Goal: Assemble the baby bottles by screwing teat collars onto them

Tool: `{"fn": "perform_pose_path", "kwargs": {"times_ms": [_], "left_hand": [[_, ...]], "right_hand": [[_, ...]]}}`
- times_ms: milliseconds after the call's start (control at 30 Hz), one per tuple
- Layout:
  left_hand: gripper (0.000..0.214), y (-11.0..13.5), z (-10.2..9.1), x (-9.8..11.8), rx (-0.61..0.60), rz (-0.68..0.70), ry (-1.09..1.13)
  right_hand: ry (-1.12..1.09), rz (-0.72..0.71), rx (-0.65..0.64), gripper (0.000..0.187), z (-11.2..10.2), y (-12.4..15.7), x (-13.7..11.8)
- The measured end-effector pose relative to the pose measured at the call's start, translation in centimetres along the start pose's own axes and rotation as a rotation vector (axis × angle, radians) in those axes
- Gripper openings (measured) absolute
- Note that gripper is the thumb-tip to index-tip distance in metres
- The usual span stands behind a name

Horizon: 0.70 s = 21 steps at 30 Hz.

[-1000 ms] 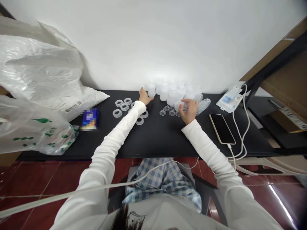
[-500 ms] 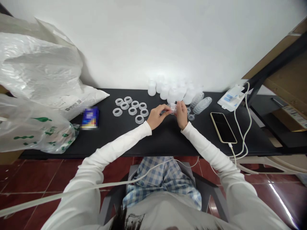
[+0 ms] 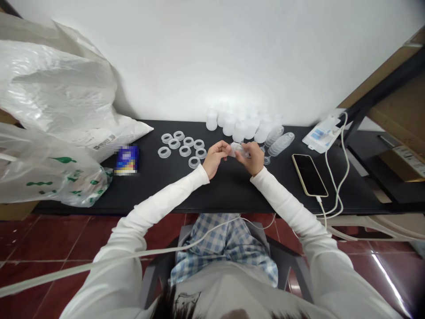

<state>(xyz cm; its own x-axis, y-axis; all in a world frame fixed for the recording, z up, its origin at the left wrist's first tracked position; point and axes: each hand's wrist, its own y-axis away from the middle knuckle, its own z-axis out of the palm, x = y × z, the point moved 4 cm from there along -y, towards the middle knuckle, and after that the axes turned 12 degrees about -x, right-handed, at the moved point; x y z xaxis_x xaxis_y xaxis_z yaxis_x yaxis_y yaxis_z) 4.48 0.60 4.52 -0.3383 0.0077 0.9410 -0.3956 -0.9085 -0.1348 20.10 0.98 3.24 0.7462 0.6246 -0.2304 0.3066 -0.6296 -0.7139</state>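
My left hand point(image 3: 215, 158) and my right hand point(image 3: 251, 157) meet over the middle of the black table point(image 3: 226, 195). Both pinch a small clear plastic cup point(image 3: 237, 149) held between them just above the tabletop. Left of my hands lie several clear plastic rings point(image 3: 182, 147). Behind my hands, against the wall, stands a cluster of white plastic cups point(image 3: 236, 124). Two leaning stacks of clear lids point(image 3: 280, 142) lie to the right of that cluster.
Large white plastic bags point(image 3: 56, 115) fill the table's left end, with a small blue packet point(image 3: 126, 160) beside them. A phone point(image 3: 309, 174) on a white cable point(image 3: 335, 195) lies at the right, near a white charger pack point(image 3: 321, 134). A dark shelf frame stands far right.
My left hand came back from the cups at the wall to the centre. My right hand brought the small clear cup toward it, and now both hands hold it.
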Motion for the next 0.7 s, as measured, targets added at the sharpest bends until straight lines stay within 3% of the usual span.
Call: {"fn": "perform_pose_path", "kwargs": {"times_ms": [233,367,433,500,567,600,633,700], "left_hand": [[0.025,0.2,-1.9,0.8,0.013,-0.308,0.097],[0.031,1.2,-3.7,1.0,0.035,-0.394,0.086],[0.034,2.1,-5.4,1.6,0.092,-0.358,0.072],[0.033,3.7,-7.9,2.4,0.189,-0.296,0.039],[0.027,6.0,-10.8,3.5,0.338,-0.209,-0.053],[0.024,7.3,-12.2,3.9,0.415,-0.190,-0.118],[0.024,8.7,-13.4,4.0,0.471,-0.213,-0.179],[0.028,10.9,-15.1,3.9,0.512,-0.277,-0.280]], "right_hand": [[0.229,-0.506,-0.271,0.022,0.3,0.0,-1.3],[0.192,-0.654,-0.388,0.016,-0.3,0.6,-3.4],[0.125,-0.575,-0.456,0.016,-1.8,0.6,-3.2],[0.092,-0.354,-0.439,0.021,-4.4,0.2,-1.4],[0.139,-0.194,-0.327,0.027,-7.8,-0.2,1.1],[0.233,-0.026,-0.170,0.031,-10.0,-0.5,2.8],[0.323,0.133,-0.068,0.039,-11.7,-0.7,4.5],[0.427,0.317,0.038,0.052,-14.0,-0.9,7.1]]}}
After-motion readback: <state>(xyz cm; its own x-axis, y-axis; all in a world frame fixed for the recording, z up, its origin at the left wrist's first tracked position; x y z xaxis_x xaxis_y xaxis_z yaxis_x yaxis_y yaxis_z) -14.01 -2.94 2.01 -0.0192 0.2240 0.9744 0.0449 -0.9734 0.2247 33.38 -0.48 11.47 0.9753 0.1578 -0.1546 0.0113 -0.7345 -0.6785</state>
